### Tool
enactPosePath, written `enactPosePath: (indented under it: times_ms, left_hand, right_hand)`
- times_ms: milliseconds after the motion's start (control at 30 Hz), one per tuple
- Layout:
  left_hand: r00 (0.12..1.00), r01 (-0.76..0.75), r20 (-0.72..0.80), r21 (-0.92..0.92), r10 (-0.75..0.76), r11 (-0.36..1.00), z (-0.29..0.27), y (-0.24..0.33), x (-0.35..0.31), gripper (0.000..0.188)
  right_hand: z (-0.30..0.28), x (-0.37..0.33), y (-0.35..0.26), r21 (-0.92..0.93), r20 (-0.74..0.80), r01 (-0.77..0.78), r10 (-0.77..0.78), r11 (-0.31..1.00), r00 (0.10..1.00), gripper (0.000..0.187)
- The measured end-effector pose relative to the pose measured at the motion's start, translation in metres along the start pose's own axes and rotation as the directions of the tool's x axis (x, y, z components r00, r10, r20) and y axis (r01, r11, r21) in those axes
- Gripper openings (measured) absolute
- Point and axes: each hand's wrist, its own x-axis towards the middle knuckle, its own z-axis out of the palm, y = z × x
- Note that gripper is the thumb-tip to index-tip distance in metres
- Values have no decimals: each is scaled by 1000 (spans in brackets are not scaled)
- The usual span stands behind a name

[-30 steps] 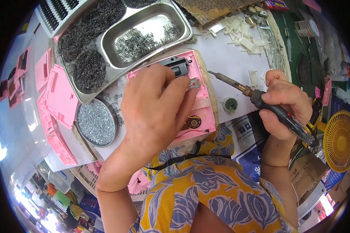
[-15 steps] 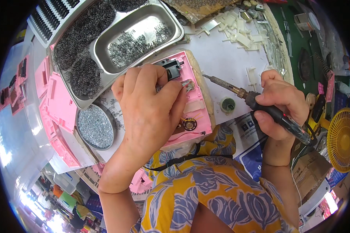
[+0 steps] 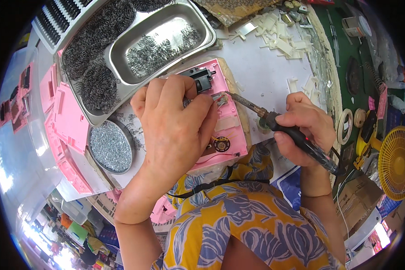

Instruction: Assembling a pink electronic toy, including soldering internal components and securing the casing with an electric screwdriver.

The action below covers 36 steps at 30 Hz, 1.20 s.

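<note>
The right hand (image 3: 303, 128) is gripping a soldering iron (image 3: 274, 123) whose long shaft is slanting up and left, its tip touching the metal contact (image 3: 220, 98) on the pink casing (image 3: 227, 130). The left hand (image 3: 175, 126) is pressing down on that casing, fingers pinching something small just left of the tip.

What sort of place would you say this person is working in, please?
Most likely a small electronics assembly bench. The right hand holds a soldering iron to an open pink casing steadied by the left hand, beside a tray of springs and stacked pink shells.
</note>
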Motion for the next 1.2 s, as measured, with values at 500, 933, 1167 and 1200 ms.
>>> enactPosePath:
  times_ms: [500, 933, 1167, 1200]
  left_hand:
    - [1000, 2, 11, 4, -2, 1000, 0, -1, -1, 16]
    - [1000, 11, 23, -15, -11, 1000, 2, -1, -3, 12]
    - [1000, 9, 18, -15, -9, 1000, 3, 0, -3, 11]
    - [1000, 8, 13, -17, -8, 1000, 3, -1, -3, 11]
  right_hand:
    - [10, -10, 1, 13, -49, -8, 9, 1000, 999, 26]
    - [18, -17, -4, -69, -42, -2, -1, 998, 999, 31]
    - [22, -21, -4, -152, -17, 83, -87, 985, 996, 37]
    - [22, -21, -4, -152, -20, 81, -85, 985, 996, 37]
